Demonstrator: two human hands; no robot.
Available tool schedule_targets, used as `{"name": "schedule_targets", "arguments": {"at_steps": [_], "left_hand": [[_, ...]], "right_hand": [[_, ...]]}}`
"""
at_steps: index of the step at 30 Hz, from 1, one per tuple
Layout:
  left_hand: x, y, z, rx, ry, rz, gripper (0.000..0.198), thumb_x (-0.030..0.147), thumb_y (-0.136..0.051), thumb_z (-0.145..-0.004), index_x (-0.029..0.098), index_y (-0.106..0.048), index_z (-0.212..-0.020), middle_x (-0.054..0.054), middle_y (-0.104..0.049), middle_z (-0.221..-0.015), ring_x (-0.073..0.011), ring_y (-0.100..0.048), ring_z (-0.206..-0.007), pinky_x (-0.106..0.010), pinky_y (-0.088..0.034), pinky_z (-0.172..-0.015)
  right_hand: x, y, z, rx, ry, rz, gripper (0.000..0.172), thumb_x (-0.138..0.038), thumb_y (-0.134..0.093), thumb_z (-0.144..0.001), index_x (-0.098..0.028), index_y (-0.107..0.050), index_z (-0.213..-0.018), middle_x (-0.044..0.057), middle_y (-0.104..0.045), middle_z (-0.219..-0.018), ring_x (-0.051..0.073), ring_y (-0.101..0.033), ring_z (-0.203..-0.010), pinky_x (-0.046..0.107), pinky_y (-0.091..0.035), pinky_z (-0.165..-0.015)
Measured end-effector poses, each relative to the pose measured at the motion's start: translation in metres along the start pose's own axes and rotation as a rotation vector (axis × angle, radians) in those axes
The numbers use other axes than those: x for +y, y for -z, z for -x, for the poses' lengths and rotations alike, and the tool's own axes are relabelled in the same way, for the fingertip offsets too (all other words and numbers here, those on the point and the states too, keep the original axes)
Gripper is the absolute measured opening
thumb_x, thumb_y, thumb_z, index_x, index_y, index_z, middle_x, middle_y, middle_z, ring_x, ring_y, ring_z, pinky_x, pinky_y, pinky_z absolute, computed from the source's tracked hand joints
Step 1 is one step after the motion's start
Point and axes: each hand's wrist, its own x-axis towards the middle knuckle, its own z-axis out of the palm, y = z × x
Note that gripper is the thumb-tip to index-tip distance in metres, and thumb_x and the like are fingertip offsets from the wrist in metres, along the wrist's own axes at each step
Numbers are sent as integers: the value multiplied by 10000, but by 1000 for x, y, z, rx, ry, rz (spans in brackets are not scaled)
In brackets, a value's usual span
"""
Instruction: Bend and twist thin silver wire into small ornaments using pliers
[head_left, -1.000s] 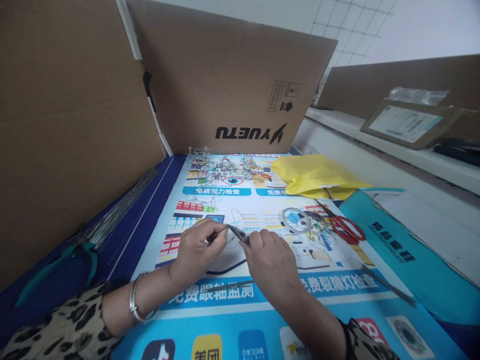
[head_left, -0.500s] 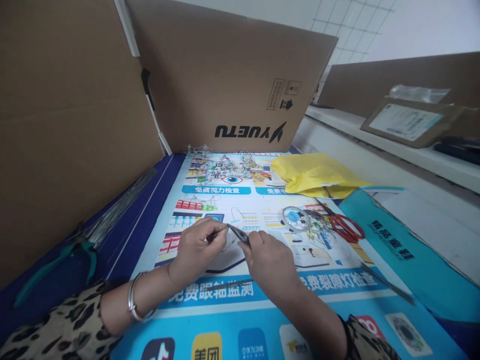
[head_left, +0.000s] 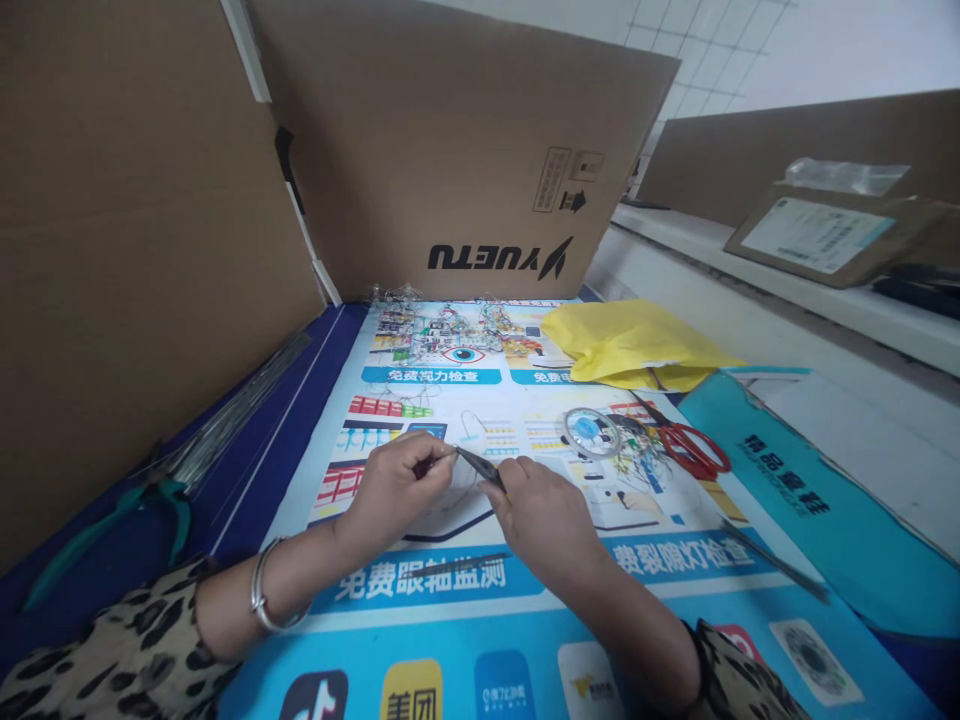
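Note:
My right hand (head_left: 544,510) is wrapped round small dark pliers (head_left: 478,465), their narrow jaws pointing left. The jaw tips meet the fingertips of my left hand (head_left: 401,485). My left thumb and forefinger are pinched together on a thin wire, mostly hidden by the fingers; only a faint curve of it shows below them. Both hands are just above a printed poster sheet (head_left: 450,640). Under them lies a thin dark tool (head_left: 454,567). Beyond the hands is a clear round spool (head_left: 591,432) beside a tangle of fine wires (head_left: 641,455).
Teal-handled pliers (head_left: 180,505) and a bundle of straight wires (head_left: 240,410) lie at left. Red-handled scissors (head_left: 694,450), metal tweezers (head_left: 776,560), a yellow bag (head_left: 637,340) and a teal box (head_left: 780,460) are at right. A cardboard panel (head_left: 450,140) stands behind wire tangles.
Both hands stay almost in place, with the plier tips still at the left fingertips. The view has shifted slightly.

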Motion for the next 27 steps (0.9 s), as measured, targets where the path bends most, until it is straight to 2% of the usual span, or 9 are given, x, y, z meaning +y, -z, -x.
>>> {"name": "schedule_targets", "arguments": {"at_steps": [4,9,11,18,23,27], "left_hand": [[1,2,-3,-74,48,96,153,176,-532,-757,169,-614,-628,20,-568,-556,-98,-506,-542,-203,-393,-518],[-1,6,-8,-302,297,395,148,265,-563,-767,159,-625,-685,39,-540,-516,-67,-455,-424,-186,-367,-446],[-5,7,-9,-377,353,473,156,295,-568,-776,163,-629,-718,50,-518,-467,-68,-442,-410,-187,-357,-450],[-20,5,-9,-526,445,615,173,341,-575,-771,182,-639,-748,49,-502,-445,-72,-403,-393,-204,-317,-436],[-22,5,-8,-628,483,750,142,305,-586,-772,179,-648,-747,55,-491,-424,-55,-387,-378,-187,-287,-433],[-20,5,-9,-657,509,840,118,261,-598,-770,171,-642,-707,55,-498,-454,-40,-383,-381,-175,-261,-425]], "right_hand": [[9,3,-2,-59,22,-69,164,-335,-469,-876,-191,-549,-868,41,-598,-817,195,-551,-737,287,-342,-611],[26,5,-4,-83,128,-138,233,-376,-442,-888,-176,-557,-853,49,-577,-828,190,-509,-783,297,-348,-677],[32,5,-5,-92,173,-166,247,-383,-443,-887,-170,-558,-840,48,-572,-823,180,-500,-779,290,-347,-670],[46,0,-5,-87,239,-294,215,-338,-439,-887,-160,-543,-826,43,-560,-820,147,-494,-761,265,-366,-673],[44,-6,-6,-93,273,-322,203,-336,-447,-881,-163,-537,-823,39,-552,-815,153,-478,-760,262,-359,-662],[41,-7,-5,-94,295,-313,191,-323,-451,-879,-160,-541,-834,43,-552,-824,160,-470,-766,267,-353,-665]]}}
